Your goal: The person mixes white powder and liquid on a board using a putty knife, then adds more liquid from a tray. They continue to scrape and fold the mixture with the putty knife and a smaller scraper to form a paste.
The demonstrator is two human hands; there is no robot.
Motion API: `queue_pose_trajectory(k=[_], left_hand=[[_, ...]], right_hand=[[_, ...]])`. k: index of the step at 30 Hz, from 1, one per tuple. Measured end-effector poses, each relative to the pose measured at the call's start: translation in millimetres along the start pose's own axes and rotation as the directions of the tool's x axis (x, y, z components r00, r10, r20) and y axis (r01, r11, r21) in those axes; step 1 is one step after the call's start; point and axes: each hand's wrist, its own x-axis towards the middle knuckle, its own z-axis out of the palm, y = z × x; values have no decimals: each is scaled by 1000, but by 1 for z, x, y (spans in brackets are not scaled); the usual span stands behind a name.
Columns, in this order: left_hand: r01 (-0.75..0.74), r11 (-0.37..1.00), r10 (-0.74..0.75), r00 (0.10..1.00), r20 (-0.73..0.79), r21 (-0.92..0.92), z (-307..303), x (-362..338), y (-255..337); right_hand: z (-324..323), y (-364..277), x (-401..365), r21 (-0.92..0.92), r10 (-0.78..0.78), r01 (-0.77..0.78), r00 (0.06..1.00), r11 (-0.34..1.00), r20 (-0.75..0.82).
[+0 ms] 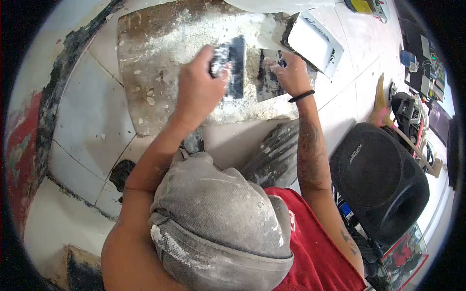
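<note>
My left hand [201, 87] is closed around a white-smeared, dark wide-bladed trowel [236, 68], slightly blurred by motion, held over a worn board [145, 53] coated with pale putty. In my right hand [292, 75] is a putty knife [268, 87]; its dark, putty-marked blade points down toward the board, close beside the trowel. Fingers of the right hand are dusted white. The two blades are apart, with a narrow gap between them. Most of each handle is hidden by the hands.
An open white box-like container [313, 41] with dark marks tilts at the board's right corner. A black speaker [376, 179] stands at right, with a broom [381, 104] beyond it. White floor tiles [94, 97] lie left of the board. A grey cap [223, 213] fills the lower middle.
</note>
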Motion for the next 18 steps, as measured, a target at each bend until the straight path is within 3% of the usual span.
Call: queue_pose_trajectory(k=[1, 3, 5, 7, 12, 15, 18], left_hand=[[0, 1000, 1, 998, 61, -9, 7, -2, 6], [-115, 982, 112, 993, 33, 147, 19, 1, 11], [-179, 954, 181, 983, 17, 240, 29, 3, 11], [-125, 957, 122, 992, 28, 262, 32, 7, 18], [-70, 961, 56, 997, 60, 268, 37, 23, 11], [-62, 955, 41, 996, 78, 290, 36, 27, 1], [-117, 968, 114, 993, 27, 220, 29, 30, -5]], right_hand=[[0, -4, -2, 7, 10, -10, 1000, 1000, -18], [1, -19, -5, 24, 28, -27, 998, 999, -56], [8, -25, -7, 71, -48, 58, 989, 996, -138], [12, -34, -12, 27, -95, 103, 976, 994, -196], [3, -38, -19, -85, 17, -26, 994, 996, -110], [-15, -32, -31, -129, -117, 96, 979, 987, -166], [-33, -24, -35, -202, -85, 64, 992, 977, -98]])
